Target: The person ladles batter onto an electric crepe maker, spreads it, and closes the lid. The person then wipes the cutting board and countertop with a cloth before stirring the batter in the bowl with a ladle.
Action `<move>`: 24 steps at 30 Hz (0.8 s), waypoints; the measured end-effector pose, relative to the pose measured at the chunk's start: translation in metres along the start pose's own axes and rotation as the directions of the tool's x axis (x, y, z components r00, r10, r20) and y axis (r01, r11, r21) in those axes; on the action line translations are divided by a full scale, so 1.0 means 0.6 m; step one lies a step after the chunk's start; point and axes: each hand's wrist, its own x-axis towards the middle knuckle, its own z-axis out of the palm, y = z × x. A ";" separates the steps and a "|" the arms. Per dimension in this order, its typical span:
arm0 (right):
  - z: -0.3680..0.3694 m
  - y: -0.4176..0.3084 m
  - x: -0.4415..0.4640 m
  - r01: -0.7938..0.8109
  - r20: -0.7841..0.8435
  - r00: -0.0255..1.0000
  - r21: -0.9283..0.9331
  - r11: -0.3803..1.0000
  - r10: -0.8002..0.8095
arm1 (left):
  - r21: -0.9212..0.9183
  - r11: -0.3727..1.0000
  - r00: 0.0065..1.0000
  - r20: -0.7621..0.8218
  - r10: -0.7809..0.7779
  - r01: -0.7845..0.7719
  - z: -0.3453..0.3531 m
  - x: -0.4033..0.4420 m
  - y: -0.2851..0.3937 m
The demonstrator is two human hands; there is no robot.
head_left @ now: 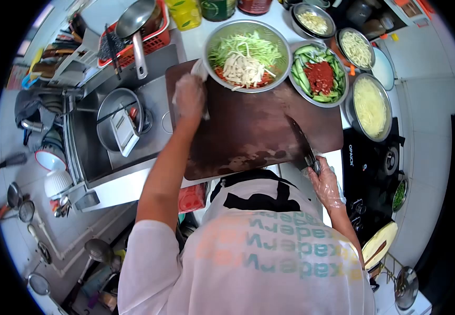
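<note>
A brown cutting board (238, 126) lies on the counter before me, with damp patches near its front edge. At its left edge my left hand (189, 97), in a clear glove, is closed on a whitish cloth (200, 70). My right hand (324, 181), also gloved, grips the handle of a dark knife (302, 137), whose blade points away over the board's right part. Just beyond the board stands a metal bowl (212, 43) of shredded green, orange and pale strips. To its right is a bowl of sliced cucumber (334, 65) topped with red paste.
On the left, a sink (156, 94) holds a metal bowl with a white grater (124, 131). A pan (134, 18) rests on a red basket. Bowls of pale shreds (369, 106) stand at the right, beside a black stove (361, 157). Jars line the back.
</note>
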 end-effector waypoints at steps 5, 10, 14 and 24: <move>0.003 0.036 -0.035 -0.117 0.025 0.993 0.123 0.986 0.115 | -0.153 0.982 0.991 0.057 0.118 -0.108 -0.044 -0.082 0.102; -0.009 0.060 -0.073 -0.154 -0.004 0.987 0.223 0.963 0.159 | -0.250 0.959 0.988 0.042 0.146 -0.131 -0.001 -0.091 0.146; -0.035 0.074 -0.099 -0.165 -0.034 0.983 0.258 0.952 0.180 | -0.229 0.971 0.962 0.243 0.129 -0.072 -0.004 -0.071 0.206; -0.052 0.151 -0.166 -0.153 -0.240 0.930 0.433 0.888 0.277 | -0.535 0.789 0.826 0.266 0.497 -0.302 0.045 -0.101 0.402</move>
